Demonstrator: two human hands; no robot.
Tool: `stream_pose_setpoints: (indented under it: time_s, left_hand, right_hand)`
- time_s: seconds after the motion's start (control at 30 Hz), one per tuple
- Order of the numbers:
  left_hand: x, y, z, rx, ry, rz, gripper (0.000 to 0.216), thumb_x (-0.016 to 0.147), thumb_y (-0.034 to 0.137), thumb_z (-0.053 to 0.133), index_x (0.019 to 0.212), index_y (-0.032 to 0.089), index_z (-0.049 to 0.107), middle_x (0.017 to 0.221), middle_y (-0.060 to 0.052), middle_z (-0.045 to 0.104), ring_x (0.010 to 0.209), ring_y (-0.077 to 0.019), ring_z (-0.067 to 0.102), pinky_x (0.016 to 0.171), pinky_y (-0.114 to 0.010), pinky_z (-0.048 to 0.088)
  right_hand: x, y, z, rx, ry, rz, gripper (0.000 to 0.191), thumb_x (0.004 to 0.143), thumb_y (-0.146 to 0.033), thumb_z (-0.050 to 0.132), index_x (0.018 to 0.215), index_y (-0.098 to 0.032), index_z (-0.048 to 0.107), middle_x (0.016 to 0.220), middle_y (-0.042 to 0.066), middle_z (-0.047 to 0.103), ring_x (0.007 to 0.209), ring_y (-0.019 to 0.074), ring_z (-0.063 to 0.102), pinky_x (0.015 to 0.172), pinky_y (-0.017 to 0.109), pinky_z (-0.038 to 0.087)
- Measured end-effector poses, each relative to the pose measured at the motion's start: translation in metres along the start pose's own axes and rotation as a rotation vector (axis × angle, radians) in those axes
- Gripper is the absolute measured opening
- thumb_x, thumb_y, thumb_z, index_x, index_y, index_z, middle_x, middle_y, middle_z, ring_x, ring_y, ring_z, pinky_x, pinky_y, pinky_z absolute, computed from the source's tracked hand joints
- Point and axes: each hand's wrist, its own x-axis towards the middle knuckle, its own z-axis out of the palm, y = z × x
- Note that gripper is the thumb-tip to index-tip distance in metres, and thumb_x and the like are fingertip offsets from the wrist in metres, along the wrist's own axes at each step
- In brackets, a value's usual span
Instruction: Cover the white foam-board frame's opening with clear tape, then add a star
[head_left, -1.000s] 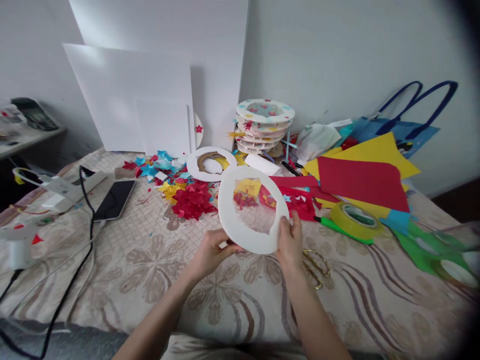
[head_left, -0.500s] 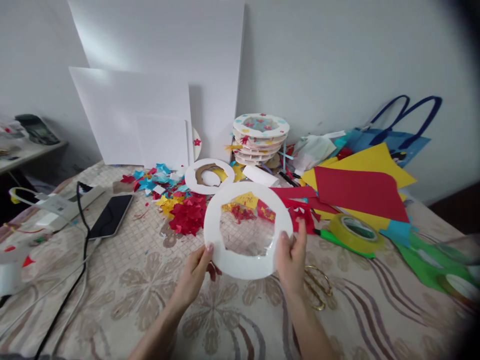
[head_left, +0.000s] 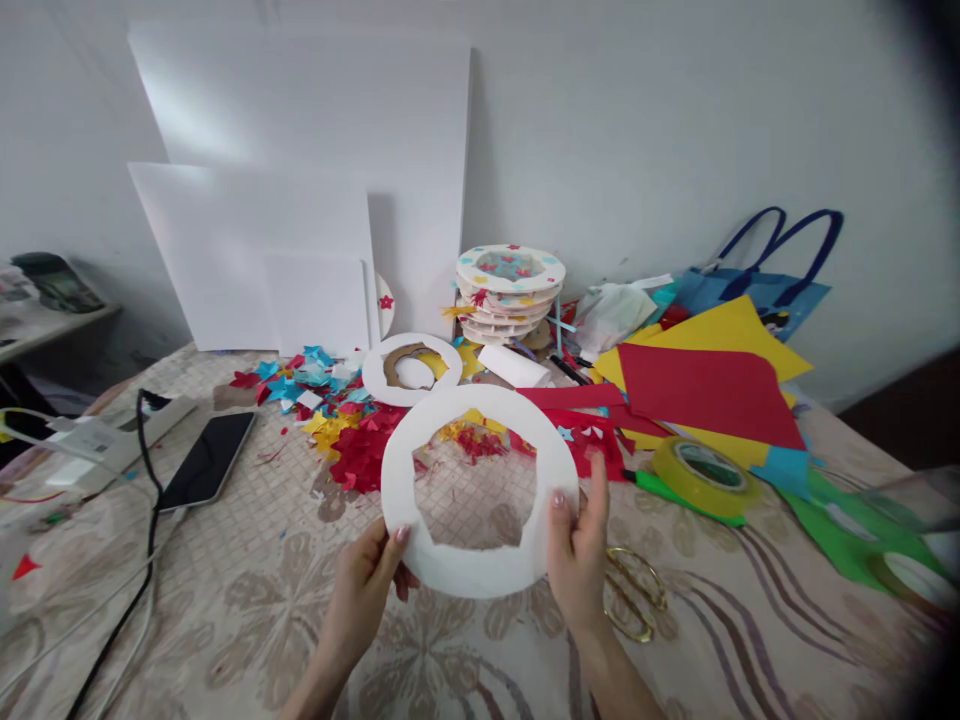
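A white ring (head_left: 469, 572) with a petal-edged opening is held up over the table, tilted toward me. My left hand (head_left: 369, 575) pinches its lower left rim, thumb on the front. On the right rim, my right hand (head_left: 579, 550) grips with the thumb in front and a finger pointing up. Through the opening show tablecloth, red scraps and yellow bits; whether a clear film spans it I cannot tell. Beyond lies a second white ring (head_left: 375, 375) on the table. Gold-handled scissors (head_left: 637, 598) rest beside my right hand, partly hidden by it.
Cut paper stars (head_left: 358, 450) lie in piles left of the ring. Decorated discs (head_left: 512, 283) are stacked at the back. To the right are red paper (head_left: 705, 395), clear tape (head_left: 706, 475) and a green cutter (head_left: 690, 498). A phone (head_left: 210, 460) and cables (head_left: 154, 540) sit left.
The ring and both hands have come slightly lower and to the left in view, and the ring's tilt has shifted. The background has also shifted as the head moved.
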Motion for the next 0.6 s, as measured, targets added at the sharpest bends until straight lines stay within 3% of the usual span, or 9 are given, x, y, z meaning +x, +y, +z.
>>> stream_pose_setpoints:
  time_s: [0.17, 0.33, 0.43, 0.5, 0.6]
  left_hand:
    - [-0.001, 0.003, -0.010, 0.100, -0.113, 0.051, 0.039, 0.085, 0.055, 0.057, 0.080, 0.016, 0.061, 0.052, -0.002, 0.065, 0.046, -0.0144, 0.059, 0.046, -0.024, 0.048]
    - [0.007, 0.005, -0.027, 0.388, -0.121, 0.332, 0.023, 0.088, 0.034, 0.057, 0.072, 0.019, 0.063, 0.046, 0.002, 0.061, 0.041, -0.0120, 0.055, 0.045, -0.021, 0.044]
    - [0.020, 0.004, -0.033, 0.460, -0.163, 0.503, 0.013, 0.086, 0.026, 0.060, 0.087, 0.020, 0.072, 0.083, -0.007, 0.076, 0.076, -0.0190, 0.071, 0.068, -0.027, 0.055]
    - [0.026, 0.000, -0.035, 0.481, -0.223, 0.599, 0.020, 0.087, 0.021, 0.058, 0.102, 0.022, 0.072, 0.111, -0.010, 0.074, 0.103, -0.0222, 0.069, 0.088, -0.033, 0.054]
    - [0.029, -0.009, -0.038, 0.576, -0.300, 0.656, 0.027, 0.091, 0.017, 0.050, 0.107, 0.023, 0.071, 0.127, -0.011, 0.067, 0.115, -0.0221, 0.065, 0.096, -0.036, 0.052]
  right_hand:
    - [0.001, -0.007, -0.015, 0.144, -0.102, 0.154, 0.075, 0.095, -0.044, 0.046, 0.156, -0.024, 0.008, 0.136, 0.017, 0.055, 0.123, 0.0273, 0.056, 0.099, 0.047, 0.047]
    - [0.016, -0.012, -0.040, 0.268, -0.176, 0.215, 0.086, 0.084, -0.048, 0.064, 0.154, -0.023, 0.020, 0.115, 0.012, 0.068, 0.108, 0.0262, 0.064, 0.097, 0.046, 0.049]
    - [0.021, -0.005, -0.058, 0.276, -0.303, 0.144, 0.091, 0.078, -0.047, 0.070, 0.153, -0.025, 0.025, 0.102, 0.007, 0.071, 0.103, 0.0256, 0.065, 0.096, 0.046, 0.050]
    - [0.018, 0.004, -0.072, 0.250, -0.452, 0.071, 0.089, 0.083, -0.043, 0.067, 0.155, -0.024, 0.019, 0.098, 0.006, 0.072, 0.106, 0.0258, 0.064, 0.095, 0.046, 0.051]
    - [0.002, 0.019, -0.091, 0.126, -0.667, -0.008, 0.078, 0.092, -0.025, 0.054, 0.156, -0.031, 0.009, 0.109, 0.004, 0.071, 0.117, 0.0228, 0.061, 0.101, 0.047, 0.049]
